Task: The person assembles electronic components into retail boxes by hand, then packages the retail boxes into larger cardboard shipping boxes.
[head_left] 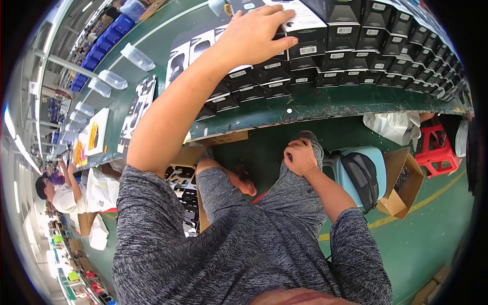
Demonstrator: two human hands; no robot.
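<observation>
My left hand is stretched out over the stacked boxes at the far edge of my reach. Its fingers are spread and its palm faces down on or just above a white-topped box; contact is hard to make out. Below it, black boxes with white labels stand in rows along the green bench. On my right knee rests my right hand, fingers curled in. A small dark spot shows at those fingers, and I cannot tell whether it is an object or a shadow.
Clear plastic trays and flat printed box sleeves lie on the bench to the left. A co-worker sits farther left. Under the bench are an open carton, a light-blue bag and a red stool.
</observation>
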